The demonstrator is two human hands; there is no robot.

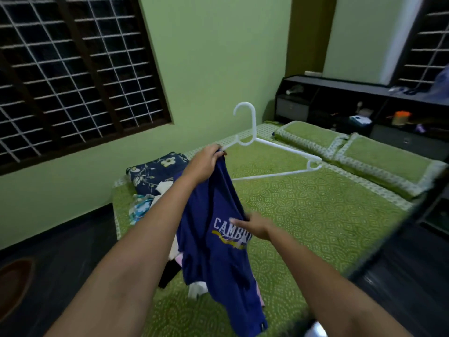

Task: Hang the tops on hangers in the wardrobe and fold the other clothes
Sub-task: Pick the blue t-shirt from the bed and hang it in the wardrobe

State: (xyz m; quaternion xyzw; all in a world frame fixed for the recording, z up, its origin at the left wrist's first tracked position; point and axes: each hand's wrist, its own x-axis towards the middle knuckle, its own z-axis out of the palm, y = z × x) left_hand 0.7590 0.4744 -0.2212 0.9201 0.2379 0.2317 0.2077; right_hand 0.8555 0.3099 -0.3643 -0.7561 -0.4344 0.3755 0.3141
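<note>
Two hands up over the bed (303, 215). Left hand (205, 161) has its fingers curled round the top edge of a blue t-shirt (213, 251) together with one end of a white hanger (267, 152); hanger hook points up, its far shoulder sticks out to the right, bare of cloth. Shirt hangs down from that grip, print side toward the person, hem trailing onto the green bedspread. Right hand (252, 227) pinches the shirt's right edge beside the white lettering, fingers closed on fabric. Pile of other clothes (150, 203) lies on the bed's left edge, behind the left forearm, next to a folded dark floral cloth (155, 171). Two green pillows (352, 152) at the head of the bed.
</note>
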